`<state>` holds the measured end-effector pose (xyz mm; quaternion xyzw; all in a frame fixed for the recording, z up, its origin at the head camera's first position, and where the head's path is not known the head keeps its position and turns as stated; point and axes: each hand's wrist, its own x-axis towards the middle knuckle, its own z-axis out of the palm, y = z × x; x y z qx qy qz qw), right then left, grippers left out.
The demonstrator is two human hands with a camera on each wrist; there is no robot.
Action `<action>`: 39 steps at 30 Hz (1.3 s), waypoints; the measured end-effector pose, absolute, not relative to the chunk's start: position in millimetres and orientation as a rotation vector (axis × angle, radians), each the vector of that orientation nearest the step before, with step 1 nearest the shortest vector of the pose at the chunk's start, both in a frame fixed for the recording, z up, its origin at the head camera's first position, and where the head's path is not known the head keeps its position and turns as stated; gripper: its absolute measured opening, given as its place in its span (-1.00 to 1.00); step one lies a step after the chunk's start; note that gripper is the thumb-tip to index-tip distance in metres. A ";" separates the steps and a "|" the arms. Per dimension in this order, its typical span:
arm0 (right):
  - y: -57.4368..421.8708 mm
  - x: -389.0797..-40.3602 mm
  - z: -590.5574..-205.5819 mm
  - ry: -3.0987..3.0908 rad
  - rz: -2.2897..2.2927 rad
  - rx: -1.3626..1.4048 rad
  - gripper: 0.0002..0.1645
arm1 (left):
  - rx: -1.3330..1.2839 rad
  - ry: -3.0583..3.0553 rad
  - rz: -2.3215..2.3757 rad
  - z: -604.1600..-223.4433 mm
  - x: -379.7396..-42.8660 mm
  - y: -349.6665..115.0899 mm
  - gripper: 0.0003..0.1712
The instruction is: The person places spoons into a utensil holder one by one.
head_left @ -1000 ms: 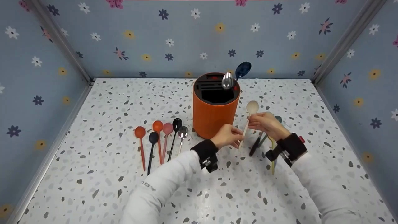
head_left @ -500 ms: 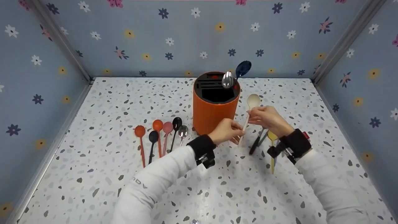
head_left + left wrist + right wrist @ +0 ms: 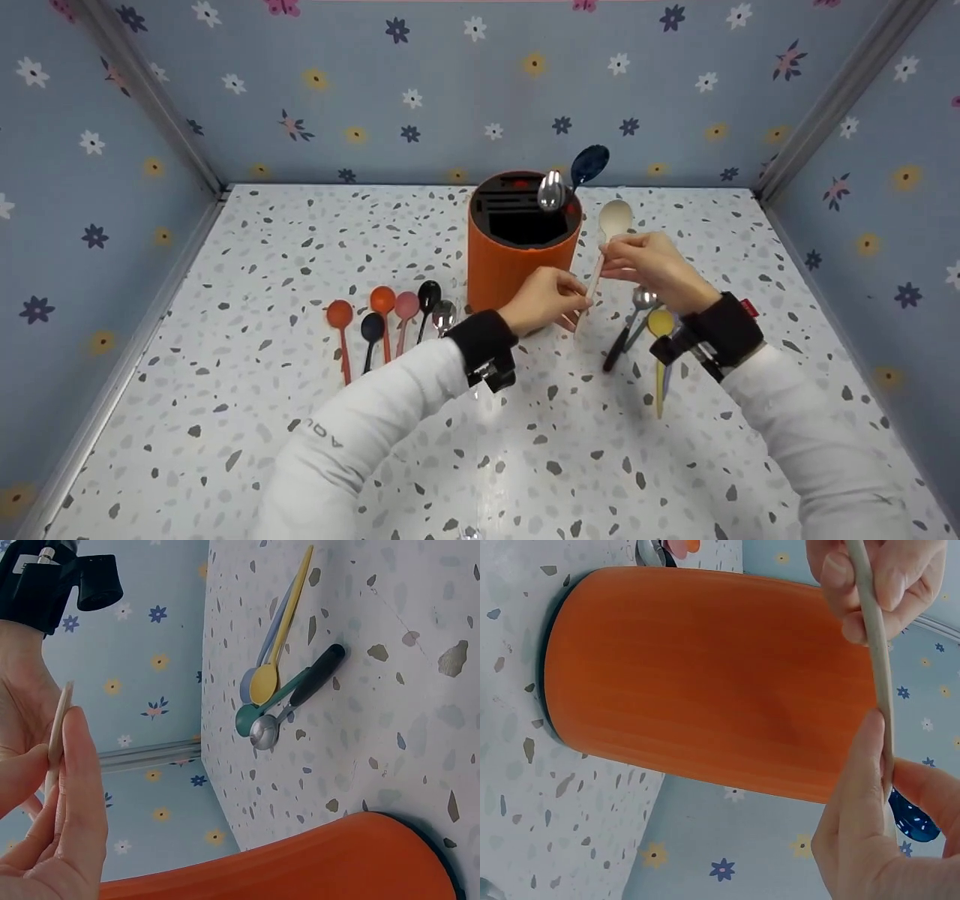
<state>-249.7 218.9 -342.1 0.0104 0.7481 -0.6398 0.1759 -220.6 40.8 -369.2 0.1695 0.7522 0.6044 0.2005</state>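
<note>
Six spoons (image 3: 406,304) at left on table (image 3: 600,480), orange holder (image 3: 510,274), left hand (image 3: 544,300) angled inward, pinching handle end of beige spoon (image 3: 616,217) raised beside holder, right hand (image 3: 654,268) pinching nearer its bowl, four spoons (image 3: 661,324) lying below.

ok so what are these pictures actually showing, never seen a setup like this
No robot here, just a person's bare left hand and right hand. The wide picture comes from a camera worn on the head; the other two come from cameras worn on each wrist. Both hands hold one pale spoon: the right near its bowl, the left further down the handle. A silver spoon and dark blue spoon stand in the orange holder. More spoons lie on the speckled tabletop.
</note>
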 end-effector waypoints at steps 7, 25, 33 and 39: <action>215.8 -249.7 -327.3 2.115 -1.896 -0.047 -0.70 | 0.550 2.145 1.677 -354.9 -222.2 34.5 -0.81; 202.0 -265.5 -289.2 2.051 -2.109 -0.119 -0.81 | 0.598 2.360 1.540 -312.0 -241.6 23.9 -0.80; 192.9 -275.8 -278.5 2.069 -2.204 -0.175 -0.70 | 0.538 2.376 1.578 -302.1 -254.0 22.5 -0.80; 188.1 -279.4 -273.4 2.079 -2.270 -0.229 -0.75 | 0.557 2.499 1.579 -301.6 -262.9 24.0 -0.81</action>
